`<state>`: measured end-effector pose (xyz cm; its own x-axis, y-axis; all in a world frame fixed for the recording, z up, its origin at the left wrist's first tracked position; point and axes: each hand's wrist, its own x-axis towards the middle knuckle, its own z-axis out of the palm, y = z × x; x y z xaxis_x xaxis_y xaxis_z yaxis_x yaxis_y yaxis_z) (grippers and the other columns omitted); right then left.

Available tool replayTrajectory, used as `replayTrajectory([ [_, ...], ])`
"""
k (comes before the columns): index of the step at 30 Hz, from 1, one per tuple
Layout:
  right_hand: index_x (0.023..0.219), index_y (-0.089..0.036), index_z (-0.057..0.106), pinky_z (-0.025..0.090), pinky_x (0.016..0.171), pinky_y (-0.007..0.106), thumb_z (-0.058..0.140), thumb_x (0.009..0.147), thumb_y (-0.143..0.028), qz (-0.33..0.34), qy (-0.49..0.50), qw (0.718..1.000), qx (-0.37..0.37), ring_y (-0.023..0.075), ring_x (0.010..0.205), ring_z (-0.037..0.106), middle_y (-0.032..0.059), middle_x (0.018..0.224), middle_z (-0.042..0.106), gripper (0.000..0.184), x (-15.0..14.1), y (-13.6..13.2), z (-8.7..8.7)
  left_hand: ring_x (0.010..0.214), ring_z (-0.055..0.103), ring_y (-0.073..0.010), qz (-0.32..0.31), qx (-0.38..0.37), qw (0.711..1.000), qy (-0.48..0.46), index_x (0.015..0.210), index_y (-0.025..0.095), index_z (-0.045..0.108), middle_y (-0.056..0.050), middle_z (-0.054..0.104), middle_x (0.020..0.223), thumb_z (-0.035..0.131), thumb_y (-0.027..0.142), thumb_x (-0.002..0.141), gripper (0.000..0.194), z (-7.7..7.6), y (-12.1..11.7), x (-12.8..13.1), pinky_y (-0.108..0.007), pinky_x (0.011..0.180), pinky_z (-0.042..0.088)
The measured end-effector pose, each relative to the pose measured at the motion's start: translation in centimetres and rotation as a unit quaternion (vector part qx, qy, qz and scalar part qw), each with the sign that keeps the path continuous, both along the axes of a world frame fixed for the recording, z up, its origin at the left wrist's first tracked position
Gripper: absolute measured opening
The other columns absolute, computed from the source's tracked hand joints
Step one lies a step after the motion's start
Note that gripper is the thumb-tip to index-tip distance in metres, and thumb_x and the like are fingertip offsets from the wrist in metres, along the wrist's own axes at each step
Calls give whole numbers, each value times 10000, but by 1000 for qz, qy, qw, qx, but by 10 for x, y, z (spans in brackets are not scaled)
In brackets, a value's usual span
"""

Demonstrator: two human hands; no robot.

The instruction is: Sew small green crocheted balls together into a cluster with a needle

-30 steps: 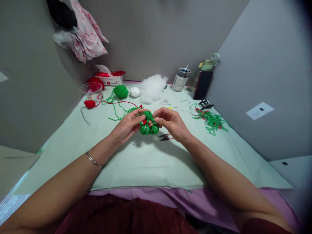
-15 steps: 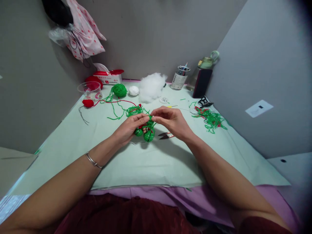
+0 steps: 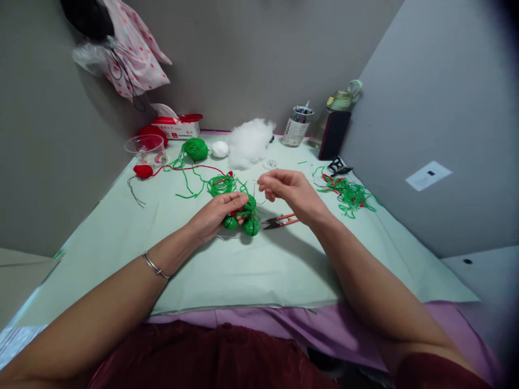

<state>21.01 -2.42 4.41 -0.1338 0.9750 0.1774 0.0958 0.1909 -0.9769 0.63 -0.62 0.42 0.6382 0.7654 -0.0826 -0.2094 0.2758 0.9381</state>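
Note:
My left hand [image 3: 219, 212] pinches a green crocheted piece [image 3: 251, 226] with rounded ball-like parts and a little red on it. Its fingers cover part of the work. Above and to the right, my right hand [image 3: 286, 189] is closed on a thin needle [image 3: 255, 180], whose tip pokes out to the left of the fingertips. A dark thread runs down from there toward the green piece. Beneath the right wrist lie thread snips [image 3: 279, 221] with orange handles, blades pointing left. Loose green yarn [image 3: 221, 185] sits just beyond the left hand.
Behind are a green yarn ball [image 3: 195, 148], a white ball [image 3: 220, 149], fluffy white stuffing [image 3: 252, 143], a clear tub [image 3: 146, 151] and a small red piece [image 3: 143, 171]. Yarn scraps [image 3: 351, 195], a pen jar [image 3: 297, 127], a phone [image 3: 334, 135] and a bottle [image 3: 340, 101] stand right.
My right hand has moved up and right, away from the green piece, and the thread now shows between them. My left hand still holds the piece, which has turned slightly.

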Motion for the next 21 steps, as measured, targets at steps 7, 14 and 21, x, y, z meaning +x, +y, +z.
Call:
replayTrajectory([
  [7, 734, -159, 670, 441, 601, 264, 830, 730, -429, 15, -6, 1000, 27, 103, 610, 498, -14, 663, 592, 313, -15, -5, -6, 552, 503, -92, -3, 39, 999, 18, 905, 148, 714, 19, 524, 649, 758, 456, 850, 316, 2, 3, 0, -216, 520, 359],
  [14, 730, -171, 640, 439, 635, 279, 832, 731, -468, -6, 22, 998, 54, 112, 642, 491, -11, 693, 575, 353, -24, -4, -13, 552, 542, -96, 23, 70, 997, 20, 918, 172, 650, 31, 532, 674, 727, 473, 876, 314, 6, -1, -1, -233, 527, 377],
  [21, 771, -172, 633, 397, 551, 226, 847, 732, -453, -48, 75, 994, 65, 78, 591, 490, -21, 708, 600, 355, -13, 2, -7, 520, 579, -82, -6, 100, 992, 82, 994, 175, 620, 14, 623, 762, 722, 441, 880, 307, -5, -3, 5, -221, 504, 385],
])
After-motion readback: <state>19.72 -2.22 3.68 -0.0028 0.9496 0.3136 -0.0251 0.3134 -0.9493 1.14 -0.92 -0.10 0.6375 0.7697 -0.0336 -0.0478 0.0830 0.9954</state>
